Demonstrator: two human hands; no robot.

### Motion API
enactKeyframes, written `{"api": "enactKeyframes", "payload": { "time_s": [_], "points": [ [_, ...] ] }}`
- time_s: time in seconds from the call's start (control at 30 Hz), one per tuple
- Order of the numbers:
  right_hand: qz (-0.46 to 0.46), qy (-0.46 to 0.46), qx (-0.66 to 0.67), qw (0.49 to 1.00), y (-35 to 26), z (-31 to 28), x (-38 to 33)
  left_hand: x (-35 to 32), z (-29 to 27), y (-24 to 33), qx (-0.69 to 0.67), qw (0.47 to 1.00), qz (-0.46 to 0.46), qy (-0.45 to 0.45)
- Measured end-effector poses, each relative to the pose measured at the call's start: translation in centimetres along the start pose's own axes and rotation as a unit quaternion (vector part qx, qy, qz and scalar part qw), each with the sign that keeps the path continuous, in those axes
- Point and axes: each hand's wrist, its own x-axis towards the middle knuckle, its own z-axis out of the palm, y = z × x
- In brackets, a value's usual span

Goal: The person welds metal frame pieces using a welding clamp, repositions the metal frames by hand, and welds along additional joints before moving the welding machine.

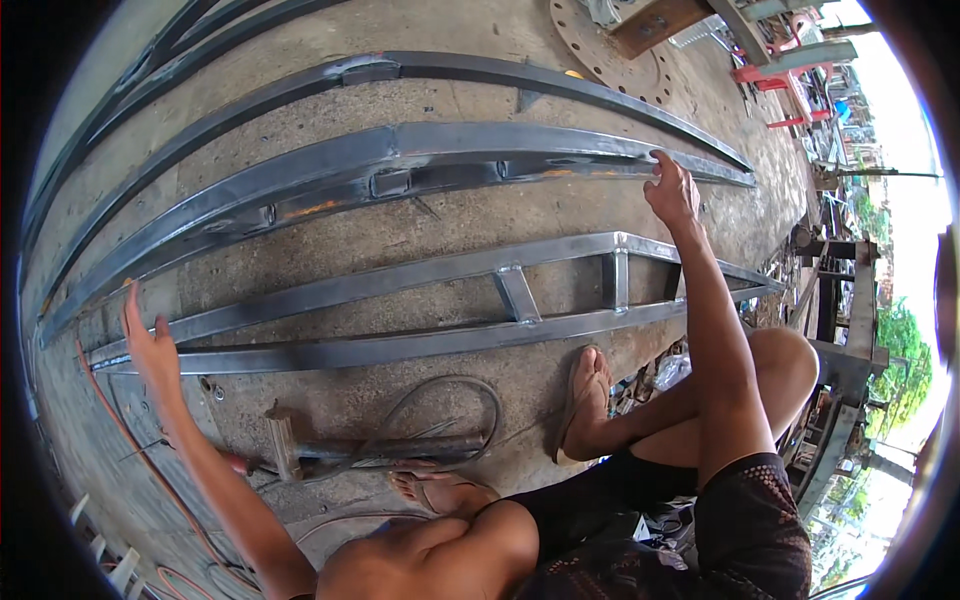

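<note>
Biggest item: long welded steel frame (430,270) lying flat on the concrete floor (420,225), running left to right in front of the seated person. Two parallel rails tied by short cross pieces near the right end. Left hand (150,345) sits on its left end, fingers spread and up, not closed on anything. Judging by section and length: heavy, rigid, won't flex, awkward for one person. Cut ends and weld spots probably sharp; mill surface likely a bit slick. Best hold is on the rails next to a cross piece, or one hand per end.

Behind it: second rail assembly (400,170), darker, with small welded blocks and rust-orange patches. Right hand (672,190) rests on its top edge near the right end, fingers loosely curled, touching, not clamped. Hands are well apart, one on each assembly. Same handling call: stiff, heavy, lift from the ends.

Further back: more dark curved bars (480,70), same stock.

Near the feet: hammer (283,440) with wooden handle lying beside a short steel bar, looped grey cable (470,395) around them, orange hose (120,420) trailing left.

Hard to read: fisheye bends every rail, so true straightness can't be told. Far left ends of all rails fade into the dark rim. Right end of the frame is partly hidden behind the right forearm and knee. Round perforated plate (600,50) at top is cut off. Clutter at right is too small to identify.
</note>
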Motion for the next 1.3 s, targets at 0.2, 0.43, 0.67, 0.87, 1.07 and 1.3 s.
{"api": "enactKeyframes", "payload": {
  "time_s": [0.2,0.43,0.67,0.87,1.07,1.3],
  "points": [
    [-0.062,-0.015,-0.008,0.998,3.1,2.6,0.6,3.3,1.3,0.6,0.033,0.998,0.038,0.042],
    [-0.047,0.029,-0.001,0.998,4.5,3.2,2.0,4.5,0.9,0.6,0.041,0.997,0.046,0.057],
    [-0.065,0.043,0.008,0.997,4.8,4.1,2.4,4.9,1.8,0.1,0.070,0.996,0.010,0.061],
    [-0.134,0.113,0.064,0.982,5.6,5.1,2.5,5.5,2.8,-1.1,0.076,0.989,0.052,0.112],
    [-0.178,0.125,0.088,0.972,5.6,5.1,4.0,6.3,2.7,-1.1,0.082,0.988,0.066,0.117],
    [-0.185,0.084,0.096,0.974,5.3,4.2,5.8,7.2,2.2,-0.9,0.128,0.988,0.053,0.063]
  ]
}}
